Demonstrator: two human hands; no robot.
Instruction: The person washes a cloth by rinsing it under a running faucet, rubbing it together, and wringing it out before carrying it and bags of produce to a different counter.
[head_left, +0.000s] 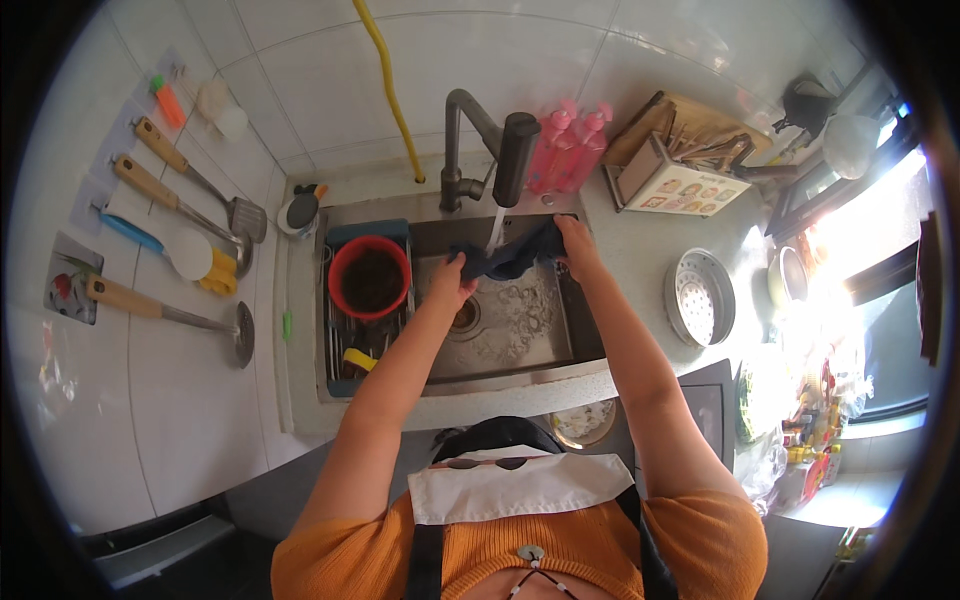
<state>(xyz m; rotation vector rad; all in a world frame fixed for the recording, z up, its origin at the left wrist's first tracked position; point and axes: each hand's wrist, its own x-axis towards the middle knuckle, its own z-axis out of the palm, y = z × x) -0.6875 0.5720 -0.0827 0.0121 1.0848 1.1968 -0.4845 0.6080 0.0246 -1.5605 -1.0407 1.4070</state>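
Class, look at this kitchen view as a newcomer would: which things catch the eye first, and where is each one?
At the centre, the left hand and right hand stretch a dark cloth under water running from the dark faucet into the steel sink. To the left of the hands, a red bowl sits in the sink's rack. Further left, wooden-handled utensils hang on the white tiled wall.
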